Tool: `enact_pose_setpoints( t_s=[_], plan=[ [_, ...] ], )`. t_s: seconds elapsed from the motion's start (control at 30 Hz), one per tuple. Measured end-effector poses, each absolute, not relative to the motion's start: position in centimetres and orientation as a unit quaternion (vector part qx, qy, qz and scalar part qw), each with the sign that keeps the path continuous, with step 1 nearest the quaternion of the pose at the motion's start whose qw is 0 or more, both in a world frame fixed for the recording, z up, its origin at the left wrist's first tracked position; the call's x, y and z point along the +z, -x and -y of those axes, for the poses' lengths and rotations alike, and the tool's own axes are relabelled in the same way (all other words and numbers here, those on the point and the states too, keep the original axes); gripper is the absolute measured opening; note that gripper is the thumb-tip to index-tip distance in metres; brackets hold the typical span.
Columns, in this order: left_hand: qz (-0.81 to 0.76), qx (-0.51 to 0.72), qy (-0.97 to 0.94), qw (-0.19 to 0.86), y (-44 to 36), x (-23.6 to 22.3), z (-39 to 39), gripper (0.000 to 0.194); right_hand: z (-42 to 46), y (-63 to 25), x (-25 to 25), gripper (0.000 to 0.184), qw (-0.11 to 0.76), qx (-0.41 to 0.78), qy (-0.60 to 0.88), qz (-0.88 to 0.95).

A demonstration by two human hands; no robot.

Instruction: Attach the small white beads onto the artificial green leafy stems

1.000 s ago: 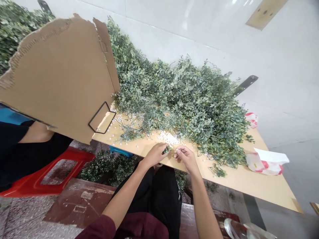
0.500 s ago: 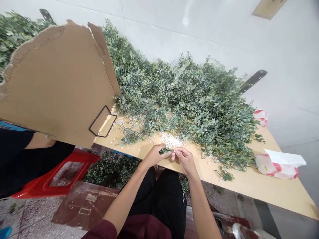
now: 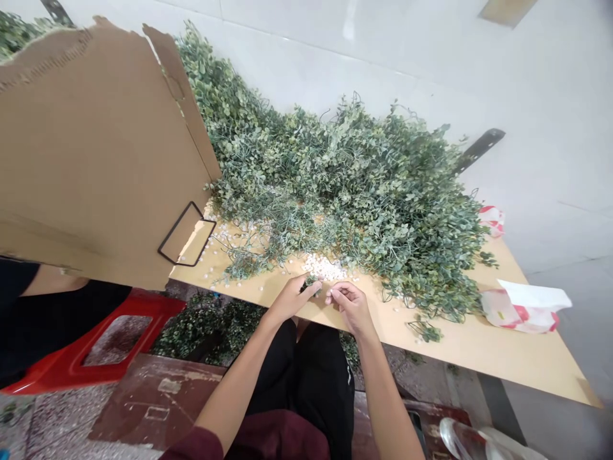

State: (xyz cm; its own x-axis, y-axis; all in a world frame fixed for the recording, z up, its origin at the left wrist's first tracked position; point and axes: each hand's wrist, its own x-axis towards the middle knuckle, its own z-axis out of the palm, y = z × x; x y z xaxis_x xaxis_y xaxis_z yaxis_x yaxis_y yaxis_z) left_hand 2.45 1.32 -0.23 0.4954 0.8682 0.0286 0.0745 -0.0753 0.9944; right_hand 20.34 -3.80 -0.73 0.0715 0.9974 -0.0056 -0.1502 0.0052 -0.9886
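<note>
My left hand (image 3: 290, 297) rests at the near edge of the tan table (image 3: 479, 348), fingers curled round a small green sprig (image 3: 309, 285). My right hand (image 3: 348, 304) is just to its right, fingertips pinched together on something too small to make out. Right behind both hands lies a little heap of white beads (image 3: 324, 268). A big pile of artificial green foliage (image 3: 345, 191) covers the table behind the beads.
A torn cardboard sheet (image 3: 96, 153) stands at the left, with a black wire loop (image 3: 184, 233) at its corner. Another person sits behind it on a red stool (image 3: 76, 358). Red-and-white bags (image 3: 524, 308) lie at the right. More foliage lies under the table.
Both hands have stayed at the table edge. The fingertips drew together and have come slightly apart again. The view has shifted a little.
</note>
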Motion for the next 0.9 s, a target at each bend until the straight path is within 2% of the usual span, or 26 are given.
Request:
enact_pose_setpoints(
  t_s=[0.1,0.33,0.7,0.9],
  plan=[
    [-0.382,0.338,-0.668,0.543,-2.46,0.15,-1.42,0.04,3.73,-20.39,-0.8,0.015,0.56,0.516,0.479,0.437],
    [-0.371,0.333,-0.716,0.488,-2.39,0.48,-1.52,0.022,3.78,-20.64,-1.57,0.01,0.543,0.472,0.495,0.487],
    [-0.314,0.309,-0.755,0.485,-2.78,0.55,-1.35,0.02,3.92,-19.92,-0.91,0.013,0.52,0.428,0.529,0.516],
    [-0.349,0.272,-0.767,0.465,-2.92,0.41,-1.06,0.017,4.13,-20.15,-0.87,0.017,0.537,0.389,0.547,0.51]
  ],
)
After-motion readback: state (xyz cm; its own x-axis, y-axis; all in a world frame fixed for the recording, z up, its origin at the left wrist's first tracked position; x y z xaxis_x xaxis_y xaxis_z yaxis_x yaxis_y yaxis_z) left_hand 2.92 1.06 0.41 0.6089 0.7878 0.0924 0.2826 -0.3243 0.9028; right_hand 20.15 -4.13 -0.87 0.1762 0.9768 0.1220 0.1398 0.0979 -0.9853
